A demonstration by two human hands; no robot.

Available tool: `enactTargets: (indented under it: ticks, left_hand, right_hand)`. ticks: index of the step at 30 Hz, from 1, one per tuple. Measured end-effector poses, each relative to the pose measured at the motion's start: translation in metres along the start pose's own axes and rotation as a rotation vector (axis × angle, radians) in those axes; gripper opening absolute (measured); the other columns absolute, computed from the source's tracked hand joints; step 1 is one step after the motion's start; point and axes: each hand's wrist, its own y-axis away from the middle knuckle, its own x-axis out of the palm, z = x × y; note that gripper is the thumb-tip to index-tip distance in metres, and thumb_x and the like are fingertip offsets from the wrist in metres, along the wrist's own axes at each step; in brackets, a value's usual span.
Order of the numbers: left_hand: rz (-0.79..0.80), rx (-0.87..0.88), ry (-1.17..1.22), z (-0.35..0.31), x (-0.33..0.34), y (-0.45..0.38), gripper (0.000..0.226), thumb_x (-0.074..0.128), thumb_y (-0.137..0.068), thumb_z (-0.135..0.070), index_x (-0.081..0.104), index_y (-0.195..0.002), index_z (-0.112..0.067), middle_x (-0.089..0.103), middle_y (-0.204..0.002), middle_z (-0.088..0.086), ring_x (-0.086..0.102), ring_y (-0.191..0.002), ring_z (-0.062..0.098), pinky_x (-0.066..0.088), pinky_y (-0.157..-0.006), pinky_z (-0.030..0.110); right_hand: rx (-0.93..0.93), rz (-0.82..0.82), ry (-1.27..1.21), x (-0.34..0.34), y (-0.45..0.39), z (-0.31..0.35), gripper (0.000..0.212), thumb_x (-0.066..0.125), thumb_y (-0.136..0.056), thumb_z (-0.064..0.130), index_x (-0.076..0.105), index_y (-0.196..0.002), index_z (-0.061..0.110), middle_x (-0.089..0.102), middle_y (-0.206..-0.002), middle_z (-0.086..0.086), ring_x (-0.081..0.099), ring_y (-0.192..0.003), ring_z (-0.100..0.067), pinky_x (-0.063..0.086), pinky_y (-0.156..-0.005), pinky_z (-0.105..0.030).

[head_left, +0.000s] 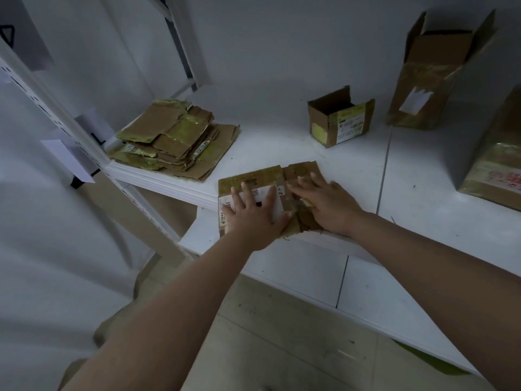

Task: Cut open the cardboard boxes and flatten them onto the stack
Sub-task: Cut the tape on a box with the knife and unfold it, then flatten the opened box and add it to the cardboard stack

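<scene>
A flattened cardboard box (253, 176) with a white label lies on the white shelf (282, 142) near its front edge. My left hand (253, 213) presses flat on its label side with the fingers spread. My right hand (327, 204) presses flat on its right half, fingers straight. A stack of flattened boxes (174, 136) lies at the shelf's left end, apart from both hands. A small open box (341, 119) stands behind my right hand. No cutting tool shows.
A tall open box (434, 77) with tape leans at the back right. Another taped box (496, 165) sits at the far right edge. A white upright post (93, 153) with paper tags runs along the left. A lower shelf (310, 266) lies beneath.
</scene>
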Motion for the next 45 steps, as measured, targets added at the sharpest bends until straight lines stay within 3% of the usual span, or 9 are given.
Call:
enactTargets:
  ticks: [4, 8, 13, 17, 19, 22, 25, 40, 45]
  left_hand:
    - [0.012, 0.06, -0.023, -0.008, -0.003, -0.012, 0.078, 0.013, -0.086, -0.076, -0.013, -0.15, -0.04, -0.016, -0.16, 0.013, -0.017, -0.138, 0.056, -0.002, -0.111, 0.067]
    - [-0.073, 0.043, 0.009, -0.007, -0.005, -0.017, 0.081, 0.017, -0.081, -0.082, -0.004, -0.15, -0.046, -0.013, -0.161, 0.003, -0.018, -0.145, 0.038, -0.001, -0.104, 0.075]
    - [-0.095, -0.09, 0.149, -0.005, -0.015, -0.019, 0.1, 0.035, -0.066, -0.093, 0.012, -0.15, -0.045, -0.015, -0.161, -0.003, -0.008, -0.146, 0.037, 0.019, -0.103, 0.073]
    - [-0.224, -0.048, 0.051, -0.034, -0.026, -0.02, 0.094, 0.029, -0.07, -0.091, 0.017, -0.15, -0.043, -0.006, -0.161, -0.001, 0.004, -0.144, 0.04, 0.023, -0.107, 0.063]
    - [-0.213, -0.017, 0.039, -0.052, -0.027, -0.024, 0.093, 0.028, -0.072, -0.09, 0.014, -0.151, -0.042, -0.007, -0.162, 0.0, 0.001, -0.144, 0.04, 0.021, -0.108, 0.061]
    - [-0.14, 0.027, -0.008, -0.068, -0.019, -0.033, 0.092, 0.022, -0.076, -0.087, 0.005, -0.152, -0.039, -0.009, -0.162, 0.002, -0.008, -0.146, 0.039, 0.014, -0.109, 0.066]
    - [-0.112, 0.143, -0.055, -0.066, -0.004, -0.041, 0.086, 0.012, -0.083, -0.081, -0.004, -0.153, -0.034, -0.012, -0.162, 0.004, -0.019, -0.145, 0.036, 0.001, -0.108, 0.07]
    - [-0.093, 0.261, -0.072, -0.053, 0.006, -0.045, 0.079, 0.011, -0.088, -0.074, -0.011, -0.152, -0.034, -0.012, -0.161, 0.008, -0.015, -0.146, 0.035, 0.002, -0.116, 0.061]
    - [-0.197, 0.253, -0.085, -0.053, 0.016, -0.041, 0.081, 0.0, -0.083, -0.075, -0.005, -0.153, -0.035, -0.002, -0.162, 0.01, -0.008, -0.148, 0.034, 0.007, -0.117, 0.057]
  right_hand:
    - [0.069, -0.121, 0.1, 0.001, 0.012, -0.005, 0.06, 0.043, -0.092, 0.007, 0.028, -0.149, 0.022, 0.02, -0.158, 0.004, 0.014, -0.146, -0.015, 0.018, -0.117, -0.038]
    - [0.142, -0.136, 0.045, 0.002, 0.023, -0.006, 0.059, 0.042, -0.094, 0.007, 0.027, -0.149, 0.021, 0.02, -0.158, 0.006, 0.015, -0.145, -0.014, 0.031, -0.11, -0.035]
    - [0.162, -0.191, -0.002, 0.001, 0.022, -0.007, 0.051, 0.045, -0.092, 0.006, 0.04, -0.141, 0.02, 0.029, -0.155, 0.003, 0.022, -0.143, -0.017, 0.037, -0.104, -0.037]
    - [0.287, -0.339, -0.003, -0.011, 0.029, -0.021, 0.037, 0.046, -0.091, 0.008, 0.054, -0.126, 0.017, 0.06, -0.123, -0.008, 0.054, -0.111, -0.026, 0.046, -0.078, -0.034]
    - [0.351, -0.4, 0.055, -0.018, 0.031, -0.031, 0.032, 0.046, -0.09, 0.007, 0.056, -0.12, 0.013, 0.062, -0.109, -0.012, 0.057, -0.098, -0.028, 0.041, -0.067, -0.031]
    - [0.311, -0.374, 0.003, -0.017, 0.026, -0.044, 0.042, 0.045, -0.092, 0.011, 0.045, -0.135, 0.014, 0.047, -0.138, -0.011, 0.038, -0.129, -0.027, 0.041, -0.092, -0.037]
    - [0.274, -0.145, -0.001, -0.008, 0.021, -0.048, 0.062, 0.042, -0.097, 0.023, 0.013, -0.152, 0.023, 0.006, -0.161, -0.002, 0.0, -0.148, -0.022, 0.007, -0.119, -0.043]
    - [0.325, -0.098, 0.159, 0.003, 0.016, -0.046, 0.059, 0.03, -0.099, 0.039, 0.008, -0.152, 0.027, -0.002, -0.161, 0.0, -0.009, -0.147, -0.024, 0.002, -0.116, -0.056]
    - [0.325, -0.135, 0.183, 0.005, 0.016, -0.046, 0.06, 0.03, -0.098, 0.042, 0.009, -0.152, 0.026, 0.002, -0.161, -0.002, -0.006, -0.147, -0.025, 0.007, -0.115, -0.056]
